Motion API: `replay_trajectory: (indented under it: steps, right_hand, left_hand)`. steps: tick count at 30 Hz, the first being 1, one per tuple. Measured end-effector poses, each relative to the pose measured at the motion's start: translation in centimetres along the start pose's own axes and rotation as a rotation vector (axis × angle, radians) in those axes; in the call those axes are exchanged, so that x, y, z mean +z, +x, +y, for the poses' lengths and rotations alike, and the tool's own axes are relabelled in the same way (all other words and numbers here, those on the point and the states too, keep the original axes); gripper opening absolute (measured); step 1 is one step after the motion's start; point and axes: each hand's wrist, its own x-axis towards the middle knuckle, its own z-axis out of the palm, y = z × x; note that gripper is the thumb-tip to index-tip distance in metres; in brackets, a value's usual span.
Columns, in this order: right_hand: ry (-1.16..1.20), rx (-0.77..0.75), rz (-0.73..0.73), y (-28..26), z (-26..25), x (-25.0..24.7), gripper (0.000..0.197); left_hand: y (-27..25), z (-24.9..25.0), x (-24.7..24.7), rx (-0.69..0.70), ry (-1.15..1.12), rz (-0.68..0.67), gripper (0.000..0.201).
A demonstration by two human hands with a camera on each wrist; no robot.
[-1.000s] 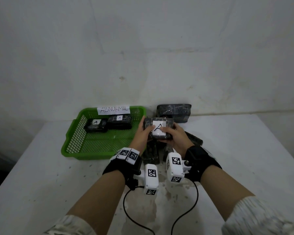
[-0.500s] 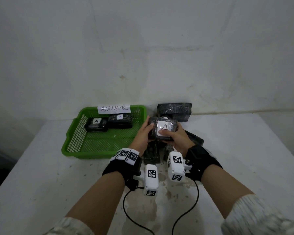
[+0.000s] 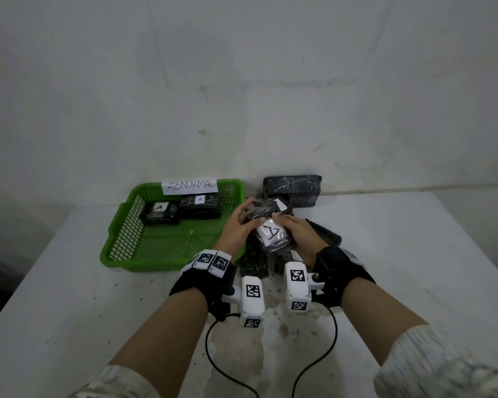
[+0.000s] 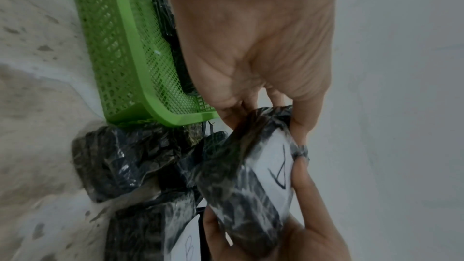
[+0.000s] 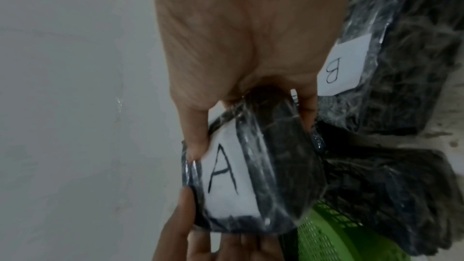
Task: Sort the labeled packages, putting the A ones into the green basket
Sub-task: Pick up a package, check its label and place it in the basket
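Note:
Both hands hold one black film-wrapped package (image 3: pixel 270 235) above the pile, its white label reading A (image 5: pixel 223 182). My left hand (image 3: pixel 240 222) grips its far left end, fingers curled over the edge (image 4: pixel 251 110). My right hand (image 3: pixel 292 229) grips the right side, thumb on the label (image 5: pixel 198 146). The green basket (image 3: pixel 118 222), tagged ABNORMAL, stands just left of the hands. Two A-labelled packages (image 3: pixel 160 212) (image 3: pixel 200 206) lie at its back.
More black packages lie under and around the hands, one labelled B (image 5: pixel 341 66) and one by the basket's corner (image 4: pixel 120 158). Another package (image 3: pixel 292 189) stands at the wall behind. Cables trail from the wrist cameras over the white table (image 3: pixel 69 297).
The package has turned in both hands and come lower and nearer to me, its A label now facing up towards me. The basket and its packages have not moved.

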Motion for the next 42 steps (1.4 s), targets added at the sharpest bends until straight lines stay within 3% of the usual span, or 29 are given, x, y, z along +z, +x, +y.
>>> replay_trajectory:
  steps: [4,10,16,20,23,27,31,34,36,39,42]
  right_hand:
    - [0.044,-0.035,0.055,0.1,0.7,0.8,0.038]
    - [0.060,0.047,-0.015,-0.2,0.8,0.7,0.039]
    - [0.083,0.009,-0.008,-0.2,0.3,0.6,0.041]
    - [0.110,0.032,-0.042,-0.1,0.6,0.7,0.041]
    - [0.134,0.011,-0.048,-0.1,0.5,0.8,0.043]
    - [0.098,-0.016,-0.020,0.0,0.2,1.0,0.045]
    - [0.148,-0.029,-0.023,-0.4,0.0,1.2,0.036]
    - [0.167,-0.054,-0.004,-0.8,-0.2,0.8,0.019]
    - [0.114,-0.057,-0.038,-1.1,-0.3,0.5,0.018]
    - [0.002,-0.059,-0.094,-1.1,-0.1,0.6,0.025]
    - [-0.055,-0.095,-0.070,-1.3,-0.3,0.6,0.030]
  left_hand:
    - [0.4,-0.9,0.7,0.009,-0.036,0.124,0.043]
    - [0.8,-1.6,0.1,0.053,-0.006,0.134,0.035]
    - [0.4,-2.0,0.0,-0.003,-0.083,0.070,0.051]
    - [0.5,-2.1,-0.2,0.002,-0.065,0.109,0.050]
    - [0.6,-1.9,-0.5,-0.022,-0.129,0.064,0.045]
    - [-0.1,-1.5,-0.3,-0.021,-0.054,0.021,0.052]
    - [0.0,-1.4,-0.4,0.042,0.077,0.103,0.063]
    - [-0.2,-0.8,-0.3,-0.015,0.001,0.093,0.047]
    - [-0.3,-0.5,-0.1,-0.100,-0.075,-0.006,0.031]
    - [-0.5,-0.6,0.0,-0.149,-0.064,-0.053,0.047]
    - [-0.2,-0.7,-0.1,-0.118,-0.083,0.005,0.037]
